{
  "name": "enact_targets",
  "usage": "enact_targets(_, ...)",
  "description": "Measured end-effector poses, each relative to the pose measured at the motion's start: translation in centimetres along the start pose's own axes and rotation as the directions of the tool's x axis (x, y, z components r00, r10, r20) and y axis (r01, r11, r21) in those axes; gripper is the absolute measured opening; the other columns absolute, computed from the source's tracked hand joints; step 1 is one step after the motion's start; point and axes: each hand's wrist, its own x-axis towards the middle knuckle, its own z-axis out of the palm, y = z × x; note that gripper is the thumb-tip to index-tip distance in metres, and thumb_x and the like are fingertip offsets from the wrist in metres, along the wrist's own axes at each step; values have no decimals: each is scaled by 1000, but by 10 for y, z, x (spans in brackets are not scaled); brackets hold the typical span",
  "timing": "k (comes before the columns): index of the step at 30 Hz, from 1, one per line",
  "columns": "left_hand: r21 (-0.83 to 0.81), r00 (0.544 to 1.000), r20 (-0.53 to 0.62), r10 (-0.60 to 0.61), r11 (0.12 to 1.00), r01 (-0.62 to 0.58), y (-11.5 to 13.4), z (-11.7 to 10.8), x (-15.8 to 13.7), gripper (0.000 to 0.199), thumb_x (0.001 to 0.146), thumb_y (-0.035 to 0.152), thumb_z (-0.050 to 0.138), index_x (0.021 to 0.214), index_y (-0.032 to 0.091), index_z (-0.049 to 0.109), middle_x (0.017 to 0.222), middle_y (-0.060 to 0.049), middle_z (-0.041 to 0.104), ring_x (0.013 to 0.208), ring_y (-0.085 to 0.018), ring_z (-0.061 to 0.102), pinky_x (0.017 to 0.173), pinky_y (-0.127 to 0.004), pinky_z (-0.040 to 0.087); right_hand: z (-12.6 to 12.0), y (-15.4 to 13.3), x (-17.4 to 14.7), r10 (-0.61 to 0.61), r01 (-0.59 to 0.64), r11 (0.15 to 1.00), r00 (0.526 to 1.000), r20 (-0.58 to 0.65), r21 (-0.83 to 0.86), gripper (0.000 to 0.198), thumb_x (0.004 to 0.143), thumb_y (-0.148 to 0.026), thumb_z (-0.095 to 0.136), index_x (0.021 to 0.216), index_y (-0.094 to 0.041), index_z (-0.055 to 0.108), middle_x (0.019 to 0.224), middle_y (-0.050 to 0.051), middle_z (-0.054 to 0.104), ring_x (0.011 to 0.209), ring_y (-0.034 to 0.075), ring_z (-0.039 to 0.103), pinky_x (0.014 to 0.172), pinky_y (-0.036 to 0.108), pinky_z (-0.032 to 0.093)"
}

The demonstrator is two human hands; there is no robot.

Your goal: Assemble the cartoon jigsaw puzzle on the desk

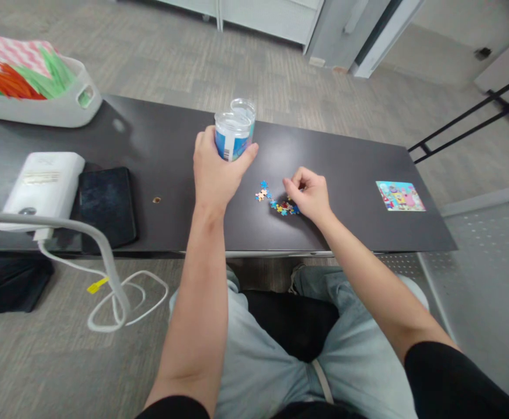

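My left hand (220,169) is wrapped round a clear plastic jar (231,139) with a blue printed label and a barcode. A second clear jar (244,107) shows just behind it, its lower part mostly hidden. Small colourful jigsaw pieces (284,208) lie in a loose pile on the dark table, with a few more to the left. Over the right side of that pile is my right hand (307,192), its fingers curled in and the thumb close to the index finger. Whatever is between those fingertips is hidden.
A picture card (400,196) lies at the table's right end. On the left are a white power bank (47,186) with a white cable (114,291), a black phone-like slab (107,203) and a white basket (73,107) of coloured strips. The dark table (345,233) is narrow.
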Motion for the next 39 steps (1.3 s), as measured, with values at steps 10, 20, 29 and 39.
enact_targets(10, -1, 986, 154, 58, 998, -59, 34, 7, -12, 45, 97, 29, 93, 140, 31, 77, 155, -13, 82, 139, -46, 83, 120, -66, 72, 7, -24, 123, 186, -10, 792, 956, -226, 610, 100, 75, -108, 90, 81, -37, 19, 73, -8, 19, 67, 21, 8, 55, 42, 16)
enact_targets(20, 187, 976, 215, 45, 979, -86, 52, 14, -14, 48, 100, 24, 89, 147, 30, 83, 152, -18, 81, 141, -52, 82, 124, -74, 68, 29, -16, 126, 144, -9, 769, 977, -160, 639, 95, 84, -116, 83, 79, -35, 34, 74, -4, 32, 68, 22, 23, 62, 41, 26)
enact_targets(29, 207, 971, 240, -4, 977, -47, 57, 17, -15, 49, 103, 27, 87, 152, 30, 83, 156, -17, 81, 146, -51, 82, 126, -71, 67, 41, -34, 113, 355, -65, 589, 916, -186, 805, 90, 90, -123, 69, 83, -36, 51, 78, -2, 51, 68, 23, 42, 60, 37, 42)
enact_targets(39, 205, 970, 242, -18, 978, -33, 57, 18, -14, 50, 103, 27, 90, 153, 28, 83, 155, -17, 82, 149, -48, 82, 125, -65, 67, 52, -34, 102, 228, -12, 457, 968, -103, 890, 90, 109, -120, 49, 98, -33, 68, 84, -2, 68, 66, 18, 57, 59, 30, 57)
